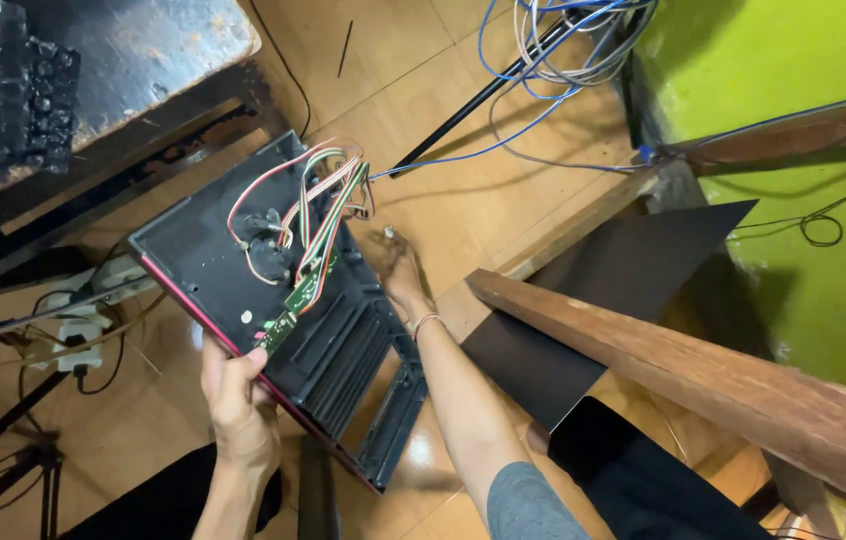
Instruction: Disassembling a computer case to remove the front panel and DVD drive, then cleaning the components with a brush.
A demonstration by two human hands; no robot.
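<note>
View from above onto a tiled floor (463, 210). Centre: black plastic computer front panel (273, 300) with a red edge, held tilted with its inner face up, slotted vents and a rectangular opening toward the lower end. Left hand (238, 405) at the panel's lower left edge, fingers curled closed around that edge, thumb lying on the inner face near a small green circuit board (288, 315). Bundle of red, white and green wires (313, 195) looped from that board across the panel's upper part, passing beside two round black fittings. Right hand (398, 270) just beside the panel's right edge, below the wire ends, wrist ringed by a thin bracelet (425, 322); fingers partly bent and turned away from the camera, so contact with the panel and any hold on a small object not discernible. Grey sleeve (528, 505) at the lower edge. Upper left: dark, worn table (123, 70) on a metal frame. Left: white power strip (83, 330) with plugged cords on the floor. Top: tangle of blue and grey cables (568, 45) with a black rod (473, 105) running diagonally beneath. Right: brown wooden beam (683, 370) crossing diagonally over a flat black sheet (633, 275); bright green wall (803, 160) behind, a thin black wire hanging along it.
</note>
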